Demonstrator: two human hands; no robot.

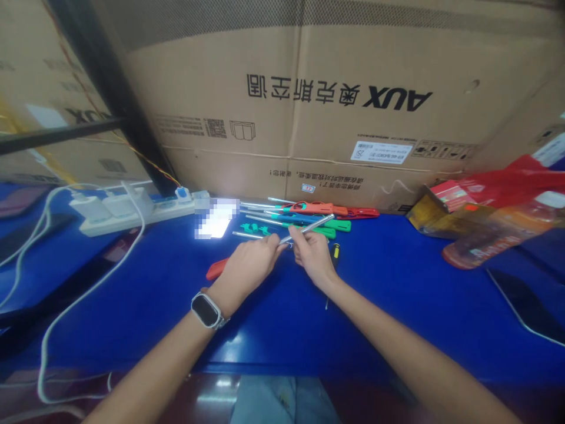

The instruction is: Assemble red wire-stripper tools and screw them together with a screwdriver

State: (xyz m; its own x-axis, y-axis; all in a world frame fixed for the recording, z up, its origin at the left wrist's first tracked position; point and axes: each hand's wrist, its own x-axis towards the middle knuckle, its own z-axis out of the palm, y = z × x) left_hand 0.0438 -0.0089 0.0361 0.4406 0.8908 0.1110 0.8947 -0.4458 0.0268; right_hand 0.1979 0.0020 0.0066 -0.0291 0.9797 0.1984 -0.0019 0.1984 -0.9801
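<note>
A slim silver metal tube [315, 225] slants up to the right between my two hands. My right hand [314, 254] is closed, pinching the tube between thumb and fingers. At the tube's lower end, the closed fingers of my left hand [253, 259] grip it too; that wrist wears a watch. A red handle [216, 269] shows behind my left hand, and I cannot tell whether it lies on the table or is held. Just beyond are several long-necked lighters with red handles [313, 208], blue and green ones [339, 225], and small green plastic parts [253, 228].
A yellow-and-black screwdriver [336, 253] lies beside my right wrist on the blue table [388, 294]. A white power strip [132, 212] with cables stands left, near a bright blurred patch. An orange drink bottle [498, 235] and a phone [529, 306] are right. A large carton [309, 129] closes the back.
</note>
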